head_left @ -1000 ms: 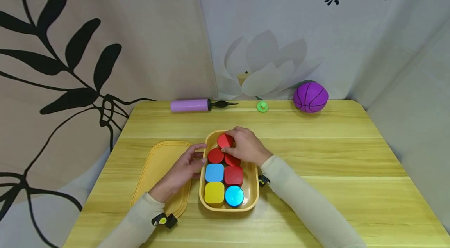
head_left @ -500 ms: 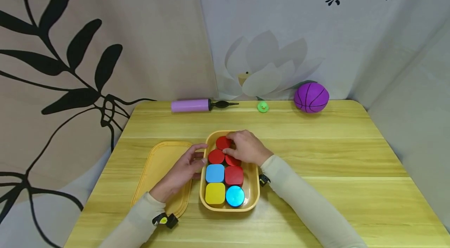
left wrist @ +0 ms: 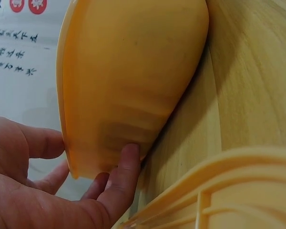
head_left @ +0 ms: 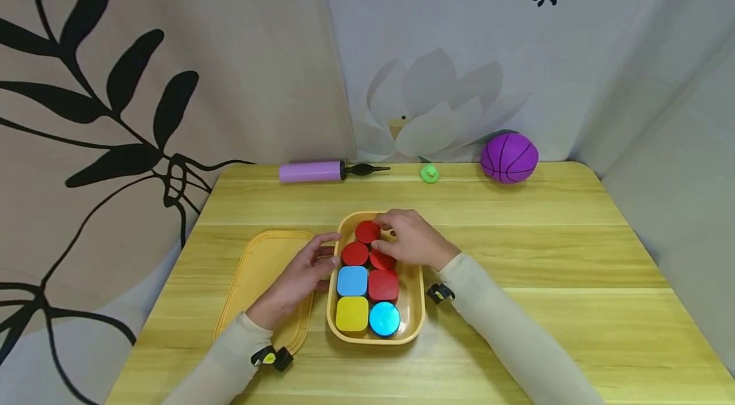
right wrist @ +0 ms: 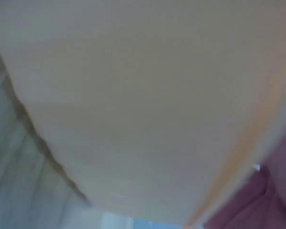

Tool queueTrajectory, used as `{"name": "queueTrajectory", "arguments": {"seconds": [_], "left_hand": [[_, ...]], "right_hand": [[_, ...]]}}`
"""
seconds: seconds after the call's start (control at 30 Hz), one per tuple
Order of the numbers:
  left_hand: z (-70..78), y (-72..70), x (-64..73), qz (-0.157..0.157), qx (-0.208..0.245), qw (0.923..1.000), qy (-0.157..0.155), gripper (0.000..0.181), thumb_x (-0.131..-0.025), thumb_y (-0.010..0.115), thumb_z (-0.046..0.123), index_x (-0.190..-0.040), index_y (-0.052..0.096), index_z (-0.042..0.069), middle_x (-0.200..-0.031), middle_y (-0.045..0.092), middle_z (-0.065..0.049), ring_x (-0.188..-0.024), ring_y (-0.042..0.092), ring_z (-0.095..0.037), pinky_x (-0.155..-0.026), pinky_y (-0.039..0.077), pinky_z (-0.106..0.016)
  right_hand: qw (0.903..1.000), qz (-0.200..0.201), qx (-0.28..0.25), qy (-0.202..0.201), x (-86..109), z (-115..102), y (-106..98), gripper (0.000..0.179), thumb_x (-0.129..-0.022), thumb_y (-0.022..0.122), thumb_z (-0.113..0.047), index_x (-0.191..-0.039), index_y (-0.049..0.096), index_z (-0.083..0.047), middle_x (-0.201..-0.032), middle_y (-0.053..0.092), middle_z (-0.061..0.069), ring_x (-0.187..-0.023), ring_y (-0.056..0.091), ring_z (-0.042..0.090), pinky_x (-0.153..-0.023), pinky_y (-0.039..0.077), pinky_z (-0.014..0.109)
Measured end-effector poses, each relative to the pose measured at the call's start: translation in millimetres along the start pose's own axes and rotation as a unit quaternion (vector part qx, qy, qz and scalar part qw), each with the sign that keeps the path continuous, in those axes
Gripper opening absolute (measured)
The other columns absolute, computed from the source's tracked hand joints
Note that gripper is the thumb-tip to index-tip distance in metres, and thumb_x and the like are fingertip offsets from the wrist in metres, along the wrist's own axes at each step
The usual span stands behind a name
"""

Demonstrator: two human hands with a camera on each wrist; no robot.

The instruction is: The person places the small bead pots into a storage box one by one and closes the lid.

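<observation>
A yellow-orange plastic box [head_left: 334, 322] stands on the table, holding rows of coloured blocks. Inside are round red blocks [head_left: 355, 254], a square blue block [head_left: 352, 281], a square red block [head_left: 383, 286], a square yellow block [head_left: 352, 314] and a round light-blue block [head_left: 384, 319]. My right hand [head_left: 415, 238] reaches over the far right rim, with thumb and fingertips on the right side of the farthest red round block [head_left: 366, 231]. Against the box's left outer wall [left wrist: 133, 62] my left hand [head_left: 298, 277] rests with spread fingers. The right wrist view is blurred.
Left of the box, partly under my left hand, lies the matching lid [head_left: 261, 265]. Along the back edge are a purple hand pump [head_left: 311, 171], a small green duck [head_left: 429, 173] and a purple ball [head_left: 509, 157]. A printed curtain [head_left: 436, 60] hangs behind.
My right hand shifted the farthest red round block slightly left and nearer, then a little back. The right wrist has since moved right, baring more of that block. My left hand stays in place.
</observation>
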State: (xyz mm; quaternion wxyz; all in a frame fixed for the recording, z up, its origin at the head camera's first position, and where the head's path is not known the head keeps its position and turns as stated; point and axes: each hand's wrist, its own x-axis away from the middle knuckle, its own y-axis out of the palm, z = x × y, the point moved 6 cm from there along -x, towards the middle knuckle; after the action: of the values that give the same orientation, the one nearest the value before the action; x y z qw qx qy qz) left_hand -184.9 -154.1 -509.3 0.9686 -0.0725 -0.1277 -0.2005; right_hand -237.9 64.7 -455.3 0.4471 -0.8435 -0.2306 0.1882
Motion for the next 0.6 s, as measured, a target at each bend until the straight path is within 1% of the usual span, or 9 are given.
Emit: {"name": "queueTrajectory", "arguments": {"seconds": [0.17, 0.3, 0.37, 0.43, 0.6], "left_hand": [[1.9, -2.6, 5.4, 0.004, -0.001, 0.9999, 0.012, 0.051, -0.111, 0.057, 0.022, -0.159, 0.041, 0.021, -0.153, 0.047, -0.021, -0.129, 0.057, -0.034, -0.095, 0.06, -0.042], [3.0, -7.6, 15.5, 0.009, 0.008, 0.9998, 0.018, 0.053, -0.11, 0.057, 0.019, -0.16, 0.039, 0.013, -0.151, 0.047, -0.023, -0.129, 0.058, -0.032, -0.099, 0.06, -0.044], [3.5, -11.7, 23.4, 0.012, 0.007, 0.9997, 0.018, 0.055, -0.11, 0.057, 0.019, -0.16, 0.037, 0.009, -0.151, 0.046, -0.024, -0.13, 0.058, -0.034, -0.1, 0.059, -0.044], [4.0, -16.9, 32.2, 0.014, -0.005, 0.9997, 0.02, 0.058, -0.11, 0.059, 0.022, -0.161, 0.035, 0.007, -0.152, 0.045, -0.024, -0.131, 0.058, -0.036, -0.101, 0.059, -0.043], [7.7, -34.0, 57.5, 0.03, -0.054, 0.9975, 0.033, 0.059, -0.11, 0.06, 0.031, -0.16, 0.037, 0.01, -0.152, 0.047, -0.024, -0.134, 0.056, -0.043, -0.1, 0.058, -0.037]], "right_hand": [[0.9994, 0.013, -0.02, -0.024, 14.7, -14, -13, 0.047, -0.098, 0.075, -0.034, -0.134, 0.069, -0.005, -0.127, 0.073, 0.011, -0.111, 0.072, 0.029, -0.094, 0.061, 0.043], [0.9982, 0.01, -0.047, -0.035, 27.8, -33, -19, 0.048, -0.099, 0.074, -0.036, -0.138, 0.067, -0.01, -0.134, 0.071, 0.011, -0.115, 0.071, 0.03, -0.097, 0.059, 0.043], [0.9972, 0.004, -0.06, -0.044, 34.3, -46, -19, 0.048, -0.099, 0.074, -0.036, -0.14, 0.066, -0.011, -0.137, 0.07, 0.009, -0.117, 0.07, 0.029, -0.099, 0.058, 0.044], [0.9959, -0.003, -0.074, -0.051, 39.8, -59, -18, 0.049, -0.099, 0.074, -0.037, -0.141, 0.065, -0.013, -0.137, 0.069, 0.007, -0.118, 0.069, 0.028, -0.1, 0.058, 0.044], [0.9917, -0.007, -0.11, -0.067, 44.6, -89, -11, 0.051, -0.1, 0.072, -0.037, -0.144, 0.062, -0.013, -0.133, 0.069, 0.001, -0.116, 0.068, 0.021, -0.1, 0.057, 0.041]]}}
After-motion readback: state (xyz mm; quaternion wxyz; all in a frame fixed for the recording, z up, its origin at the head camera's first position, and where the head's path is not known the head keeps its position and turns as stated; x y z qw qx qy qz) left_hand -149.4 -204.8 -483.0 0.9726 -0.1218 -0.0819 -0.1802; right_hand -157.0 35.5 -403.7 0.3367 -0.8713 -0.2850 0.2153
